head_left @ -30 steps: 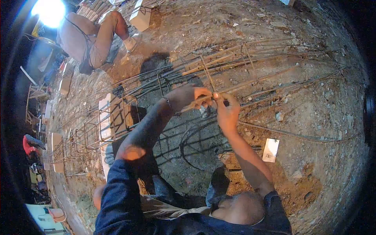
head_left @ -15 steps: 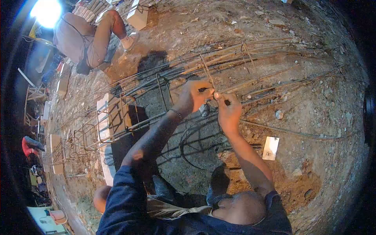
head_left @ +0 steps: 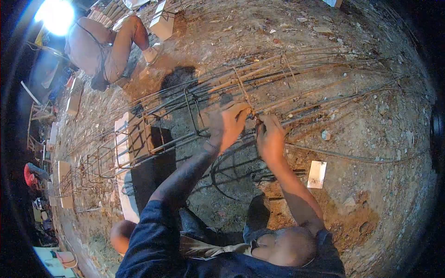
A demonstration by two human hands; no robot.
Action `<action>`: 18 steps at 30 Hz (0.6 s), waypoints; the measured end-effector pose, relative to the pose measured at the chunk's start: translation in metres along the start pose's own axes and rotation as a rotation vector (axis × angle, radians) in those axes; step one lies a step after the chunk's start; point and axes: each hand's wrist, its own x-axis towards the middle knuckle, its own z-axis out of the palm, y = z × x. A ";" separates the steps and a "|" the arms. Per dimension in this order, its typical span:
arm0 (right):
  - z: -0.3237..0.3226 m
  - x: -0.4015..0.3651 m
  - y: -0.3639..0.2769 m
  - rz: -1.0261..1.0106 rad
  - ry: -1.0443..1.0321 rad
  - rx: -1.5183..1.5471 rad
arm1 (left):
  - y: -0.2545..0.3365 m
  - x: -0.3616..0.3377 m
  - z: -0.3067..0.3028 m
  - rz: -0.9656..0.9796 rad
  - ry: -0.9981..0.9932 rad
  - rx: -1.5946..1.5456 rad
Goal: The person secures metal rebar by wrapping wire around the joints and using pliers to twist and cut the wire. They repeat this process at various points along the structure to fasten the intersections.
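The rusty stirrup (head_left: 241, 85) stands across the long steel bars (head_left: 296, 95), and both bare hands are at its near end. The left hand (head_left: 229, 123) comes in from the left of the stirrup, its fingers bent and reaching to its lower end. The right hand (head_left: 271, 139) is just right of that end, thumb and forefinger drawn close together. Neither hand is spread wide; whether either pinches a thin wire, or only touches the steel, I cannot tell.

Left of the stirrup, a darker stirrup (head_left: 191, 111) stands on the bars, and farther left a pale block (head_left: 123, 160) lies beneath the steel cage (head_left: 99, 160). To its right and nearer the body lies a pale plate (head_left: 316, 174). A crouching person (head_left: 92, 46) is beyond it, well to the left.

The likeliest trouble, as I judge it, is the stirrup tilting or sliding along the bars, should the two hands press unevenly on its near end. A rough steel edge could scratch or nip the unprotected fingertips, since they work so close together. The harsh lamp (head_left: 55, 17) throws strong shadows, which could make a misplaced grip easy to miss. A knock from a forearm could also shift the bars left of the stirrup, where they look loosely laid.
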 end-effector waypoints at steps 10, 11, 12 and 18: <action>-0.043 0.031 -0.046 -0.217 -0.435 -0.575 | 0.003 -0.009 -0.009 0.152 -0.001 -0.005; -0.048 0.041 -0.056 -0.221 -0.438 -0.585 | 0.000 -0.011 -0.009 0.197 -0.029 0.090; -0.052 0.052 -0.066 -0.448 -0.503 -0.743 | -0.003 -0.015 -0.010 0.237 -0.060 0.185; -0.052 0.116 -0.102 -1.152 -0.652 -1.046 | -0.006 -0.023 0.003 0.333 0.056 0.120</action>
